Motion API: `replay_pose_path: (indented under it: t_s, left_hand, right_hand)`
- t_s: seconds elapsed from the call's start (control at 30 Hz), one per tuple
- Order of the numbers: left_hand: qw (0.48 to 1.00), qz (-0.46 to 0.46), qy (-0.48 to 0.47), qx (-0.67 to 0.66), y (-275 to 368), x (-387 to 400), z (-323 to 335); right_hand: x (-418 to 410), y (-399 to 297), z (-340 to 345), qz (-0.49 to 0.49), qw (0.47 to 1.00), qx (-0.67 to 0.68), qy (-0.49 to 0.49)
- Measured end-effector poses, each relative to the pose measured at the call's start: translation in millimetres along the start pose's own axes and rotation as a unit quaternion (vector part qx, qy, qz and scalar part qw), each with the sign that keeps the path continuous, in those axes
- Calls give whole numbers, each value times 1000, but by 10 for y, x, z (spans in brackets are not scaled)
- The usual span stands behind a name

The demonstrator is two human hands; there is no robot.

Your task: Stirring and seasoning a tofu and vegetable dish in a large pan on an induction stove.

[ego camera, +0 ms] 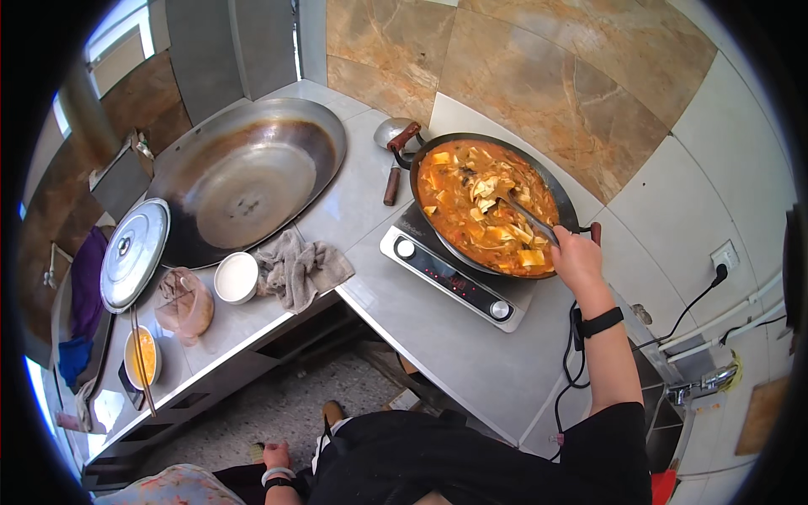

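Observation:
My right hand [577,257], with a black band on the wrist, grips the handle of a metal cooking utensil [532,216]. The utensil's head is sunk in an orange-red stew [470,211] with yellow pieces and pale strips, so its shape is hidden. The stew fills a dark two-handled wok [568,205], whose grips are brown. Beneath the wok is an electric cooktop [451,278] with two knobs and a lit display. Low at the bottom, away from the counter, my left hand [276,456] hangs with fingers partly curled; nothing shows in it.
A large metal wok [252,189] lies on the left counter. Near it are a lid [136,255], a grey cloth [300,268], a white bowl [236,278], a plastic bag [185,306] and an egg bowl [141,360] crossed by chopsticks [142,366]. A person's patterned garment [173,486] shows bottom left.

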State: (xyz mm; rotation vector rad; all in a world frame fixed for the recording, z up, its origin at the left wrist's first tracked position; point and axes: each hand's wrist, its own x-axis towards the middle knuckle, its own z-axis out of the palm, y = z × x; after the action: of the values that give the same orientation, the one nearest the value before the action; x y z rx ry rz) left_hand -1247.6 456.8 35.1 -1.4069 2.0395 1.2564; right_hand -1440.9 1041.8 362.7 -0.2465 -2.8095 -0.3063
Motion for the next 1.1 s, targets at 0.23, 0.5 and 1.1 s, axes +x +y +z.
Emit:
replay_pose_path:
  t_s: [0.23, 0.5, 1.1]
  left_hand:
    - [1000, 8, -15, 22, -23, 23, -11]
    - [1000, 1, -13, -12, 67, -5, 7]
    - [996, 20, -52, 67, 398, 38, 101]
  right_hand:
    - [5, -146, -164, -86, 990, -35, 103]
    - [4, -187, -663, -97, 985, 54, 134]
    - [-853, 378, -834, -75, 995, -41, 59]
